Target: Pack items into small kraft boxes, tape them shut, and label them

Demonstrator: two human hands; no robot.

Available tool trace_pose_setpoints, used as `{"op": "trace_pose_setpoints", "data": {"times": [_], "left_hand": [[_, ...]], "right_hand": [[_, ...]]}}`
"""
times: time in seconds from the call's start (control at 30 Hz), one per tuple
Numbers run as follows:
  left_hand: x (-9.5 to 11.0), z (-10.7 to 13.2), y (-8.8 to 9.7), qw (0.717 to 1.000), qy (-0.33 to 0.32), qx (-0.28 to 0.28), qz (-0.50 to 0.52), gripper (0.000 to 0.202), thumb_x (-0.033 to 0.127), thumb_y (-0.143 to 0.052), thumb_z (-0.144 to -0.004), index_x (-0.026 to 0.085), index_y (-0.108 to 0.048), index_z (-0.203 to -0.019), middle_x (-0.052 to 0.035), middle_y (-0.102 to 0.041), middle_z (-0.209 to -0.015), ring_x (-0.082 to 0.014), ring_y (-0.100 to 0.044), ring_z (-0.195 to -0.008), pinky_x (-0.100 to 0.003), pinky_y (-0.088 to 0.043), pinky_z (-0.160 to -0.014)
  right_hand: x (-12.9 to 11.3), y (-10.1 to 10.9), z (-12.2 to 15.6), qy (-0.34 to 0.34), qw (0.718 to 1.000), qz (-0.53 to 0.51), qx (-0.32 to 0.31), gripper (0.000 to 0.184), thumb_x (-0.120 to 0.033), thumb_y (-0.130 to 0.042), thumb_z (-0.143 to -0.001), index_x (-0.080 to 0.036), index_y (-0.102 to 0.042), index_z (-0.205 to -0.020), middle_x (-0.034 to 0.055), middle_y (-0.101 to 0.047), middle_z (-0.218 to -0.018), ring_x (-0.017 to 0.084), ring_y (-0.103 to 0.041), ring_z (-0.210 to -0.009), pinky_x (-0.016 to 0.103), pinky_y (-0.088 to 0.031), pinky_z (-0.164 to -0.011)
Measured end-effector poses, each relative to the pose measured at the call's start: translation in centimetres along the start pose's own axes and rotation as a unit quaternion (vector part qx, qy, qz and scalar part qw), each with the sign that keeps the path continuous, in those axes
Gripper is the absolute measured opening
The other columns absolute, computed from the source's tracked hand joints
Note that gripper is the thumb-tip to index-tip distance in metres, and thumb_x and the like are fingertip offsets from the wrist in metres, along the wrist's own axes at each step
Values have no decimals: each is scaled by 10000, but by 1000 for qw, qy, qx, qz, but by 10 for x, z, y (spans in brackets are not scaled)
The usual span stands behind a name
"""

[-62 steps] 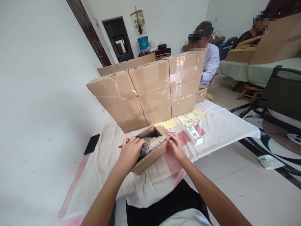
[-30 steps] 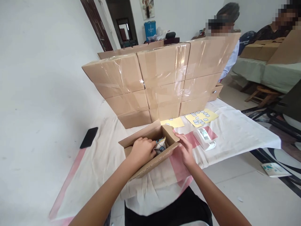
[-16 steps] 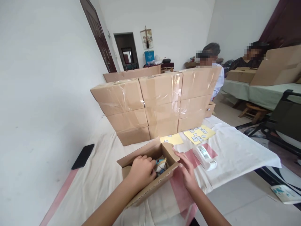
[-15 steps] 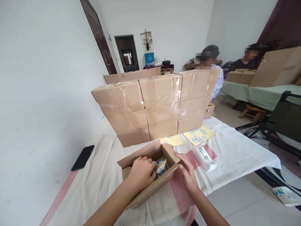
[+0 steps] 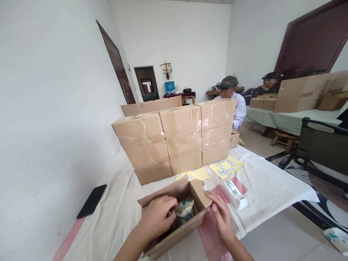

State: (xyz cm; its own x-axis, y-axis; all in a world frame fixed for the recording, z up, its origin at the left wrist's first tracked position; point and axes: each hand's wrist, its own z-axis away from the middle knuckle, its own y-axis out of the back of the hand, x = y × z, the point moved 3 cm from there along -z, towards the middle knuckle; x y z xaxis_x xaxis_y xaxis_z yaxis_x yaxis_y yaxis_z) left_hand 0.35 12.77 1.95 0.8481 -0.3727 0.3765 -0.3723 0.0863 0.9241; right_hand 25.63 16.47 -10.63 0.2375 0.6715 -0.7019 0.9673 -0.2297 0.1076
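An open cardboard box (image 5: 182, 232) stands on the cloth-covered table in front of me. My left hand (image 5: 160, 215) reaches into it with curled fingers; something dark shows at the fingertips, but I cannot make out what it is. Beside those fingers, at the right end of the box, lies a crumpled packet (image 5: 186, 209) with blue, yellow and white parts. My right hand (image 5: 223, 219) grips the right end of the box at its upper edge and flap. The lower inside of the box is partly hidden by my left hand and the front wall.
Taped cardboard boxes (image 5: 179, 141) form a wall behind the box. Yellow sheets (image 5: 227, 167) with small printed shapes, a white tape-dispenser-like object (image 5: 234, 195) and a black phone-like slab (image 5: 91, 201) lie on the table (image 5: 261, 188). Two people sit farther back; a chair (image 5: 320, 145) stands right.
My view has tilted upward and shifted slightly. My left hand has lifted a little and drawn back from the packet, which shows more. My right hand stays on the box end.
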Motion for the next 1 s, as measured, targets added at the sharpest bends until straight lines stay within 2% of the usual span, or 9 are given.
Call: {"op": "trace_pose_setpoints", "data": {"times": [0.2, 0.27, 0.37, 0.47, 0.63, 0.73, 0.87, 0.93, 1.0], "left_hand": [[-24, 22, 2, 983, -36, 108, 143, 174, 261, -433, -986, 225, -598, -941, -46, -649, -1025, -191, -597, -997, -331, -463, -902], [-29, 23, -2, 977, -44, 128, 167, 195, 316, -444, -1008, 231, -618, -985, -63, -643, -1084, -197, -594, -1048, -337, -469, -940], [-34, 21, -7, 972, -28, 139, 188, 212, 368, -473, -1012, 243, -644, -1013, -74, -648, -1120, -207, -596, -1091, -344, -475, -968], [-37, 19, -7, 963, -12, 163, 215, 241, 407, -494, -1003, 239, -666, -994, -84, -666, -1103, -217, -617, -1073, -346, -493, -955], [-52, 20, -9, 930, -32, 226, 289, 374, 511, -474, -993, 233, -723, -963, -95, -706, -1081, -230, -658, -1060, -340, -538, -936], [-70, 22, -16, 902, -33, 256, 345, 523, 607, -392, -990, 228, -750, -943, -103, -727, -1058, -246, -677, -1062, -346, -565, -934], [-94, 25, -27, 882, 23, 272, 385, 673, 722, -314, -957, 223, -765, -919, -111, -741, -1052, -269, -693, -1049, -375, -582, -947], [-101, 27, -30, 869, 35, 287, 401, 779, 771, -226, -937, 217, -772, -892, -119, -745, -1027, -283, -702, -1024, -396, -600, -918], [-101, 31, -30, 862, 54, 298, 405, 737, 759, -274, -937, 222, -776, -889, -112, -749, -1033, -289, -699, -1047, -404, -600, -930]], "right_hand": [[-21, 29, -3, 80, 996, 36, -6, 327, -356, -511, -1021, -320, -720, -1271, 73, -765, -1194, 292, -713, -1135, 421, -613, -917], [-33, 27, -5, 117, 992, 30, -32, 399, -407, -463, -1040, -316, -653, -1379, 86, -731, -1279, 302, -683, -1192, 450, -582, -977], [-52, 10, -7, 140, 984, -21, -111, 530, -523, -371, -1056, -294, -517, -1511, 108, -690, -1353, 322, -612, -1295, 503, -518, -1066], [-62, -10, -7, 98, 980, -66, -158, 501, -578, -416, -1037, -300, -571, -1425, 96, -733, -1233, 312, -601, -1285, 487, -494, -1080], [-55, -29, -5, 24, 990, -85, -110, 284, -417, -448, -1060, -267, -685, -1104, 74, -736, -998, 253, -663, -1086, 370, -535, -938], [-48, -35, -9, -8, 995, -59, -77, 268, -390, -484, -1047, -235, -697, -1101, 86, -732, -1019, 245, -677, -1027, 355, -548, -886], [-41, -44, -20, -56, 995, -22, -74, 322, -413, -538, -1016, -212, -717, -1193, 77, -736, -956, 243, -694, -921, 377, -568, -852], [-38, -47, -22, -67, 996, -22, -61, 368, -415, -559, -1005, -218, -699, -1282, 89, -749, -1044, 258, -697, -981, 408, -572, -908], [-34, -50, -21, -72, 996, -34, -42, 388, -405, -577, -998, -239, -686, -1331, 98, -743, -1157, 273, -689, -1074, 425, -567, -963]]}}
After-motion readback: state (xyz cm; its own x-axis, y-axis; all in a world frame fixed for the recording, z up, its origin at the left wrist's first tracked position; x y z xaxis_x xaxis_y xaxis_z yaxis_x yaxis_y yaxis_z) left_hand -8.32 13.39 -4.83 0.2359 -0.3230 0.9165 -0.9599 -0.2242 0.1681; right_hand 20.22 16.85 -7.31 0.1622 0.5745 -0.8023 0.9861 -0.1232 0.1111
